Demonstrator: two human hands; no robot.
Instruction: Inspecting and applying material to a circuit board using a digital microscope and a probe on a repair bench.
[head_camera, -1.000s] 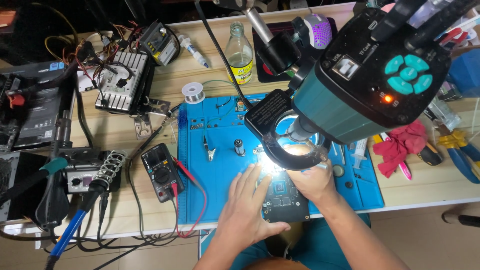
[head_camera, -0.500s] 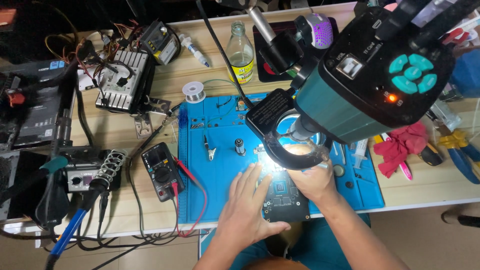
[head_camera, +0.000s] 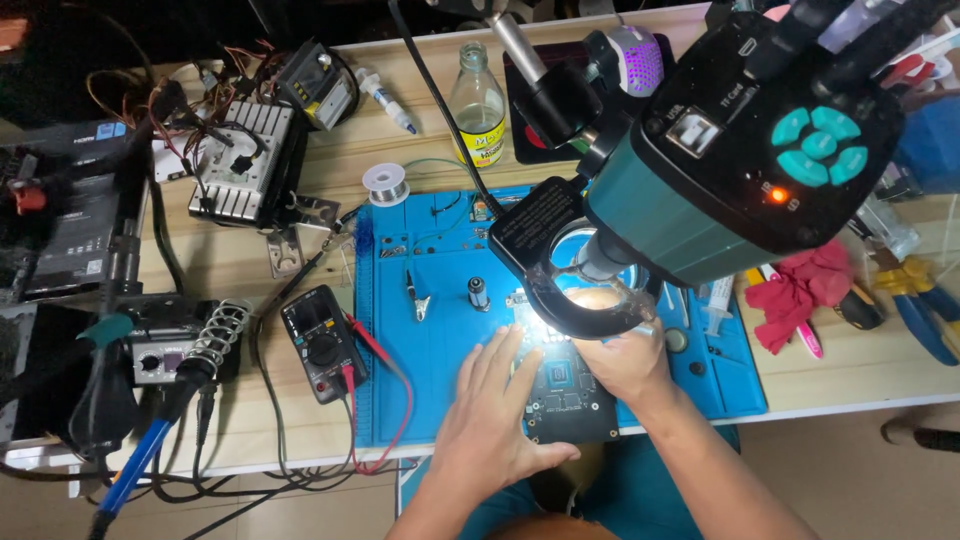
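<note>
While lit by the ring light (head_camera: 585, 300) of the teal microscope (head_camera: 740, 170): dark circuit board (head_camera: 572, 392) flat on blue mat (head_camera: 440, 340), near its 6 o'clock edge. Left hand (head_camera: 490, 420) open, fingers spread, palm pressing the board's 9 o'clock side. Right hand (head_camera: 625, 362) at the board's 2 o'clock corner, fingers curled under the light; grip impossible to tell. Multimeter (head_camera: 322, 342) at 9 o'clock, off the mat.
</note>
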